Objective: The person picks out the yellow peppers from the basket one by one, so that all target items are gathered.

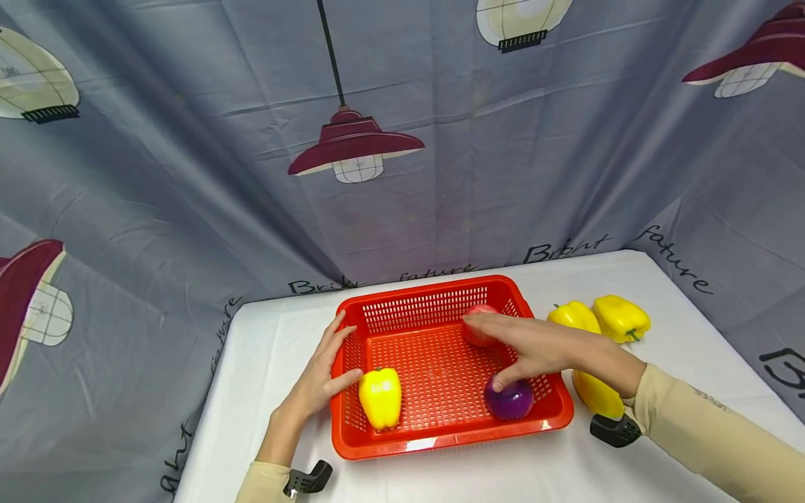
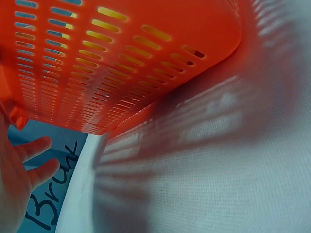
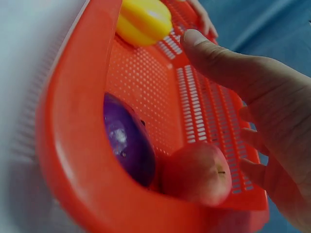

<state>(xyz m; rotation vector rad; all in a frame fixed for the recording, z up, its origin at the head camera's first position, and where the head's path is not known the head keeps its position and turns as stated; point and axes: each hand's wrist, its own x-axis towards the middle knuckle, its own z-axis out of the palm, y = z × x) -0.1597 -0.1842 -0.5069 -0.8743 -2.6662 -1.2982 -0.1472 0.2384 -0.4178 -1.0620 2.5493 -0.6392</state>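
A red plastic basket (image 1: 434,439) with slotted walls sits on the white table. My left hand (image 1: 317,377) is at its left rim, fingers spread and fairly straight, thumb near the yellow bell pepper (image 1: 380,398) inside. In the left wrist view, two extended fingers (image 2: 43,171) show beside the basket wall (image 2: 112,63). Over the basket's right side hovers my right hand (image 1: 534,342), its fingers relaxed and holding nothing. Below it lie a red apple (image 3: 197,174) and a glossy round purple vegetable (image 3: 127,141), side by side. The head view shows the apple partly covered by that hand.
Right of the basket, two yellow bell peppers (image 1: 621,318) (image 1: 574,316) lie on the table (image 1: 673,335). Another yellow item (image 1: 597,397) is partly hidden under my right forearm. A grey curtain (image 1: 440,209) printed with lamps hangs behind the table's far edge.
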